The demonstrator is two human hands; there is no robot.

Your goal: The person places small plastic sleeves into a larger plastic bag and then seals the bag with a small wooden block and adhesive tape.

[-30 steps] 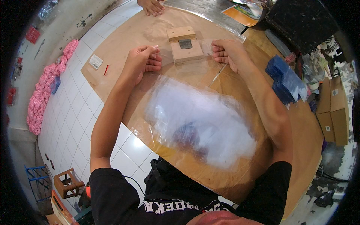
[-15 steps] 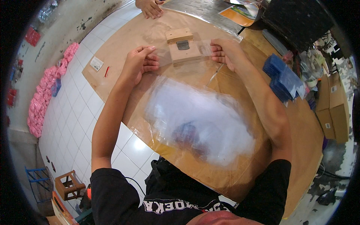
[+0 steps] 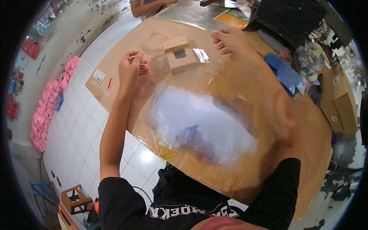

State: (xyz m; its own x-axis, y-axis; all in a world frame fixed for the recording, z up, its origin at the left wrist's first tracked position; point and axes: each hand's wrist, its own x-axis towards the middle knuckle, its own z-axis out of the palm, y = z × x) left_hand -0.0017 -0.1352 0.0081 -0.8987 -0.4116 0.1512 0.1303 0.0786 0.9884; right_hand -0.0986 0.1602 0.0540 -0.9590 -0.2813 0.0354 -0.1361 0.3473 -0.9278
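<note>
My left hand (image 3: 133, 66) hovers left of a small wooden block (image 3: 183, 63), its fingers loosely curled and apart. Over on the block's right, my right hand (image 3: 229, 40) is raised, fingers half bent, with nothing visible in it. The block has a raised wooden bar along its far side and a dark grey patch (image 3: 179, 53) in the middle. A shiny piece of clear plastic film (image 3: 202, 55) catches the light at the block's right edge; its full outline is hard to make out. Nearer me lies a loose stack of clear plastic sheets (image 3: 199, 119).
Brown paper (image 3: 306, 161) covers the table. Blue plastic pieces (image 3: 283, 73) lie at the right, near cardboard boxes (image 3: 337, 99). A white label (image 3: 99, 76) and a small red item (image 3: 109, 83) sit at the left. Another person's forearm (image 3: 150, 8) rests beyond the far edge.
My hands have moved apart, away from the block and the film they were holding at either side. The other person's hand has drawn back from the paper.
</note>
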